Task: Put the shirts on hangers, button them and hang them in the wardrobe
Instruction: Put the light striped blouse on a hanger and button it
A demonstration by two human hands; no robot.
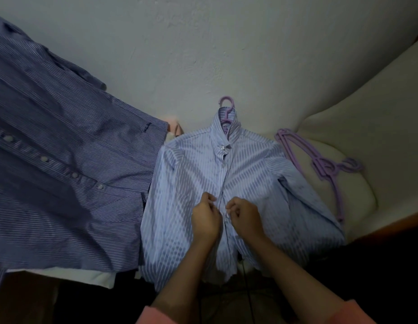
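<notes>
A light blue striped shirt (191,169) lies flat on the bed, front up, collar away from me. A purple hanger (226,104) sits inside it, its hook poking out above the collar. The top buttons near the collar look fastened. My left hand (205,218) pinches the left edge of the placket at mid-chest. My right hand (245,216) pinches the right edge just opposite. Both hands' fingers are curled on the fabric, a small gap apart.
A dark blue striped shirt (63,160) with white buttons is spread out on the left, over a white cloth (91,275). Spare purple hangers (325,167) lie on a cream cushion (357,127) at the right. A pink item (174,127) peeks out between the shirts.
</notes>
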